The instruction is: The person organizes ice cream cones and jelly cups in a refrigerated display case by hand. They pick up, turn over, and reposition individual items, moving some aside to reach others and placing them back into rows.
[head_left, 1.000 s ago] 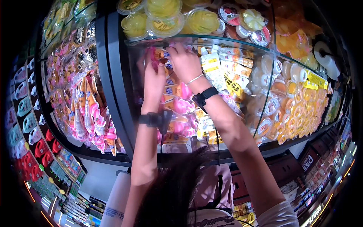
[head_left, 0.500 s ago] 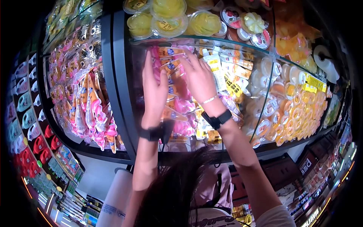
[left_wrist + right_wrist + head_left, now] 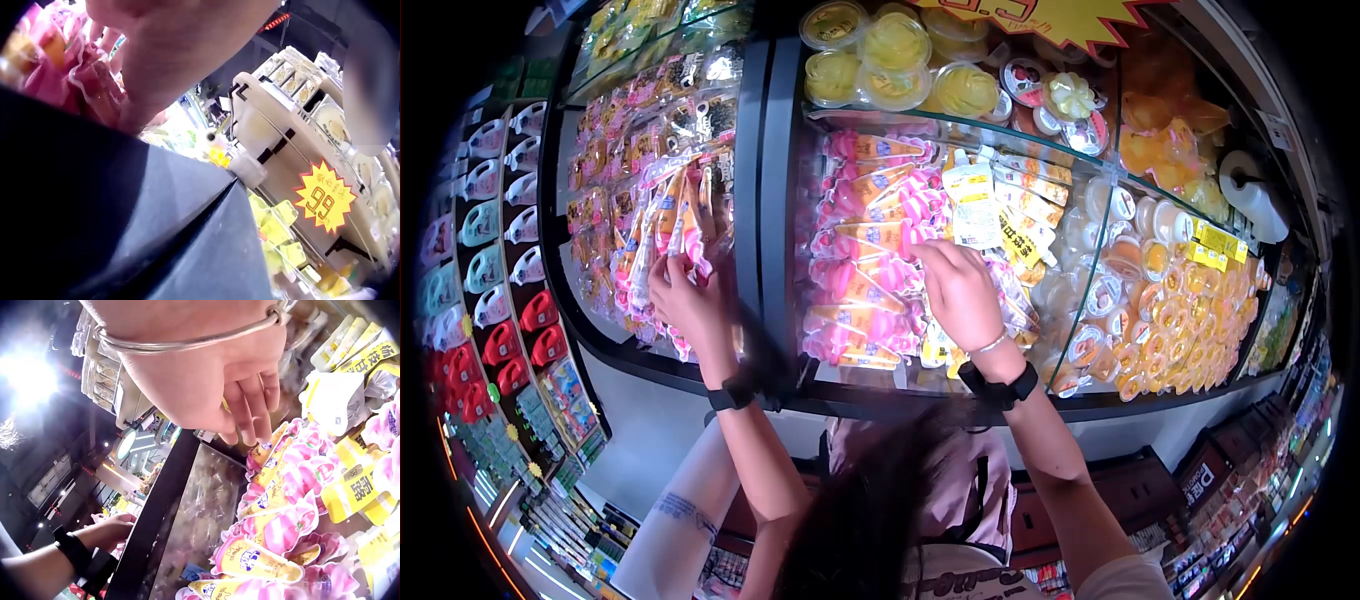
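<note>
In the head view my left hand (image 3: 690, 300) is at the left bin, its bent fingers gripping a bunch of pink-and-orange cone-shaped packets (image 3: 668, 220). The left wrist view has crumpled pink wrapping (image 3: 75, 75) beside that hand; its fingertips are mostly hidden. My right hand (image 3: 962, 290) hovers over the middle bin with loosely bent fingers and nothing in them. Beneath it lie stacked rows of similar cone-shaped packets (image 3: 870, 240), some fanned out below its fingertips in the right wrist view. White-and-yellow pouches (image 3: 975, 205) lie just beyond that hand.
A black divider (image 3: 776, 200) stands between the two bins. Behind, a glass shelf edge (image 3: 960, 128) runs under yellow-green lidded cups (image 3: 895, 55). To the right, many orange cups (image 3: 1180, 330) fill another bin. A white roll (image 3: 1252, 195) hangs farther right.
My left hand has left the middle bin and crossed the divider to the packets on the left. The right hand has drawn back toward me. The head view has shifted left.
</note>
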Action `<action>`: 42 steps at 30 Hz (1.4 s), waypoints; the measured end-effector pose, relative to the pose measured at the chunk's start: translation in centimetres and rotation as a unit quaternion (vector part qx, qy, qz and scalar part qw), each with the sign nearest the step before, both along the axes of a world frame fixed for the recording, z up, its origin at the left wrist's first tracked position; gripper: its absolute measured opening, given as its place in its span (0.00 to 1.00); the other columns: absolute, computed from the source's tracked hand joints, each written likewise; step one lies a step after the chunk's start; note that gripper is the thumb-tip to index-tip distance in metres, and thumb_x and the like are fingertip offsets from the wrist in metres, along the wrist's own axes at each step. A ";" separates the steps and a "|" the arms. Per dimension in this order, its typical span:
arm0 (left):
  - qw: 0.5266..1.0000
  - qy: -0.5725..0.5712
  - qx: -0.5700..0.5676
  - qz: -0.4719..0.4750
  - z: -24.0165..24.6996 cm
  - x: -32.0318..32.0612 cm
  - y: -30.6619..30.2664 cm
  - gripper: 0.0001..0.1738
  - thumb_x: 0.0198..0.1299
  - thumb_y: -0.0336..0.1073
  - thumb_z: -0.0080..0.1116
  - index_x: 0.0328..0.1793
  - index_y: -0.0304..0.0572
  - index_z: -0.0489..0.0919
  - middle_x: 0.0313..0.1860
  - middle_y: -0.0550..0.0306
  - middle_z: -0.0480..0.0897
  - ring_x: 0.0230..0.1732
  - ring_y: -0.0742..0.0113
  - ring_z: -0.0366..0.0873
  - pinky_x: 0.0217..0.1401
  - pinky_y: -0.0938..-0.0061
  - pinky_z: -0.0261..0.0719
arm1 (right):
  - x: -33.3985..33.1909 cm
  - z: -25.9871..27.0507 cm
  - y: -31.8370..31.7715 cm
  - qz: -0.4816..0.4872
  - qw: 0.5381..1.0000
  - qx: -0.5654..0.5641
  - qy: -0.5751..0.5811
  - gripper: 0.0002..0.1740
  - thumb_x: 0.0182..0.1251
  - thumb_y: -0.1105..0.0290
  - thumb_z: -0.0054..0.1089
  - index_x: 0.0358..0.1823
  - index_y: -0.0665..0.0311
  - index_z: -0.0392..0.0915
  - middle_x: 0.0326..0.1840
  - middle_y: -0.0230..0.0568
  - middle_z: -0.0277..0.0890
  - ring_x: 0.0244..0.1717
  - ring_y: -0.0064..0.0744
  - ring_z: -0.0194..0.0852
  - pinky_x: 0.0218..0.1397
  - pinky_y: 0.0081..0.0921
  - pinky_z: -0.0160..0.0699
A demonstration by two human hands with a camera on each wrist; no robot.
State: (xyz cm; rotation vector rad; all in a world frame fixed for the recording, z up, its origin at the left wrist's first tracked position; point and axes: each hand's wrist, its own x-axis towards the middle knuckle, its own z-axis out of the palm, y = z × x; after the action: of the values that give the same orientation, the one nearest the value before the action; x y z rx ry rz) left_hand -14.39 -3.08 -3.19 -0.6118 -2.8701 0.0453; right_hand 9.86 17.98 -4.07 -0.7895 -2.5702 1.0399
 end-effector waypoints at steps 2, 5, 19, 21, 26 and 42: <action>0.996 -0.057 0.065 0.014 -0.4 -0.8 -1.0 0.27 0.54 0.35 0.67 0.61 0.41 0.77 0.60 0.47 0.75 0.64 0.48 0.71 0.64 0.52 0.66 | 0.3 0.4 -0.3 -0.004 1.000 0.004 0.011 0.15 0.57 0.81 0.57 0.47 0.64 0.80 0.43 0.45 0.79 0.48 0.48 0.78 0.56 0.40 0.73; 0.983 -0.070 0.171 0.022 1.3 -0.3 -0.1 0.23 0.57 0.28 0.58 0.60 0.36 0.77 0.58 0.46 0.77 0.61 0.48 0.73 0.64 0.55 0.67 | 0.8 1.2 -0.7 -0.007 1.000 0.001 0.020 0.15 0.57 0.81 0.57 0.46 0.64 0.81 0.44 0.44 0.80 0.48 0.48 0.78 0.56 0.40 0.74; 0.511 -0.614 0.581 0.156 7.9 18.4 2.2 0.23 0.73 0.35 0.50 0.70 0.38 0.63 0.68 0.50 0.69 0.69 0.63 0.67 0.72 0.67 0.62 | 1.4 5.7 -4.2 -0.074 0.707 -0.685 0.160 0.18 0.75 0.63 0.56 0.58 0.68 0.74 0.39 0.34 0.80 0.35 0.16 0.79 0.36 0.16 0.79; 0.600 -0.573 0.538 0.149 6.5 19.5 2.3 0.24 0.71 0.35 0.54 0.70 0.38 0.63 0.65 0.53 0.70 0.65 0.66 0.67 0.69 0.69 0.63 | 1.9 5.8 -4.8 -0.152 0.762 -0.619 0.116 0.15 0.75 0.63 0.56 0.51 0.69 0.76 0.35 0.34 0.80 0.33 0.14 0.79 0.32 0.15 0.78; 0.780 -0.460 0.391 -0.166 7.3 19.9 4.5 0.33 0.59 0.33 0.66 0.68 0.35 0.64 0.63 0.50 0.68 0.62 0.63 0.67 0.66 0.69 0.66 | 2.7 6.0 -5.9 -0.079 0.976 -0.168 0.114 0.07 0.66 0.72 0.61 0.44 0.62 0.77 0.41 0.40 0.70 0.29 0.42 0.79 0.31 0.32 0.78; 0.529 -0.637 0.553 0.092 4.2 15.8 4.9 0.08 0.75 0.33 0.45 0.53 0.38 0.71 0.49 0.53 0.81 0.52 0.64 0.82 0.48 0.66 0.87 | 5.6 5.0 -3.9 -0.021 0.990 -0.134 0.044 0.35 0.59 0.59 0.72 0.65 0.64 0.69 0.51 0.51 0.76 0.45 0.49 0.75 0.52 0.36 0.72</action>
State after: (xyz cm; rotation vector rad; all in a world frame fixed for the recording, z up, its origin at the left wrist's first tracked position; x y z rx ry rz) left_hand 1.40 1.87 0.97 0.1237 -2.7801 -2.9825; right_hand 15.42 14.09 0.98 -0.8356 -2.3613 1.3926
